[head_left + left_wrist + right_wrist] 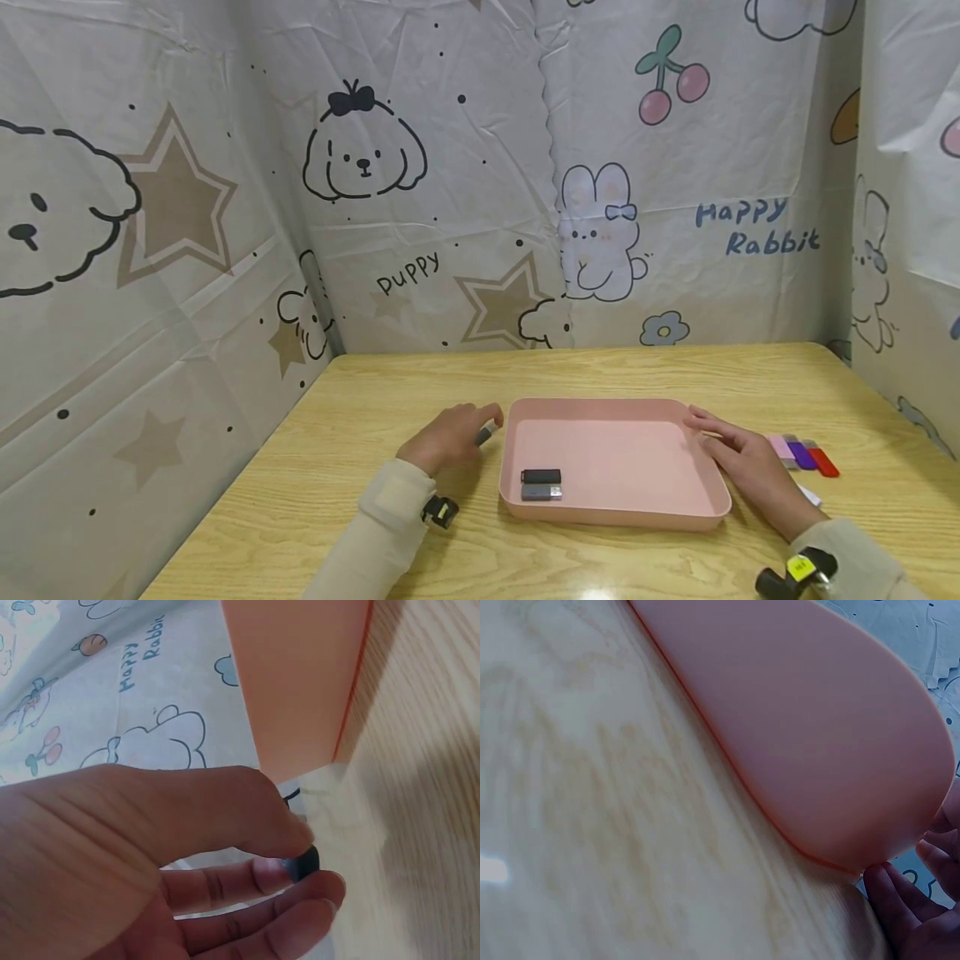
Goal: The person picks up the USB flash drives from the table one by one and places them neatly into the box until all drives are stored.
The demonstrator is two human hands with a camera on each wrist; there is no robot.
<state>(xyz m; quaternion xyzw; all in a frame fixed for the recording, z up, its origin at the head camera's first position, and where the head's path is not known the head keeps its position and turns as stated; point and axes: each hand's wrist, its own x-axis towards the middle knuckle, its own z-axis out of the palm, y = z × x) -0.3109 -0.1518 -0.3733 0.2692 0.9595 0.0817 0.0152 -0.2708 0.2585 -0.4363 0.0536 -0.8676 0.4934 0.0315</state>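
My left hand [450, 437] pinches a dark grey USB flash drive [486, 433] just left of the pink tray [615, 518]. In the left wrist view, only a dark end of that drive [304, 864] shows between thumb and fingers. Inside the tray, near its front left corner, a black USB flash drive [542, 476] lies beside a grey one [536, 492]. My right hand [750, 475] touches the tray's right side with its fingers extended. The right wrist view shows fingertips against the tray's outer wall [817, 742].
Right of the right hand lie pink [781, 451], purple [802, 455] and red [823, 461] USB flash drives. A white item [810, 495] is partly hidden by that hand. Patterned cloth [487, 167] encloses the wooden table [420, 375] at the back and sides.
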